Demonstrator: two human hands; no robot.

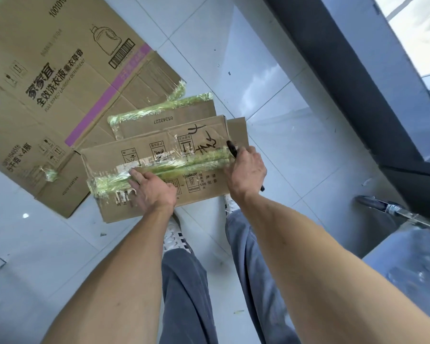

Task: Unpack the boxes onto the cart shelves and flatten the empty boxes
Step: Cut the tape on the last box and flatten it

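Note:
A small brown cardboard box [159,155] with a yellow-green tape seam along its top is held in front of me above the floor. My left hand [152,189] lies flat on the box, fingers pressing on the tape near its left end. My right hand [246,170] is at the right end of the tape seam, closed around a dark knife-like tool [232,147] whose tip touches the tape. Behind the small box lies a flattened box [174,120] on the floor. A large flattened detergent box [60,90] lies to the left.
The floor [47,244] is pale glossy tile. A dark window frame and wall base [358,83] run along the right. A metal cart leg with a black wheel [372,203] shows at the right. My legs and white shoes [176,237] are below the box.

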